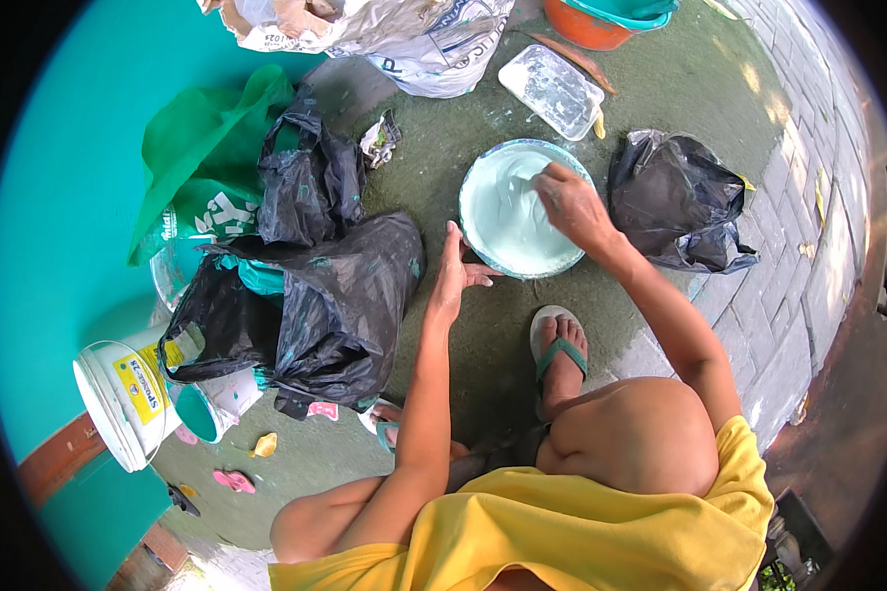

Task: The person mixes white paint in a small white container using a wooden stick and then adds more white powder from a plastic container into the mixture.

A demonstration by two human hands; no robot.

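A round basin (471, 163) stands on the ground in front of me, filled with a smooth, thick pale mint-green mixture (508, 212) with swirl marks in it. My right hand (574, 209) is closed over the right half of the basin. Whatever its fingers hold is hidden. At the basin's lower left side, my left hand (455, 273) lies against the outer wall, fingers stretched upward and thumb apart.
Black plastic bags (350, 295) lie left of the basin, another black bag (678, 202) right. Beyond are a white-smeared clear tray (552, 91), an orange basin (589, 28) and a large white sack (443, 49). A white bucket (118, 404) lies tipped by the teal wall (59, 246).
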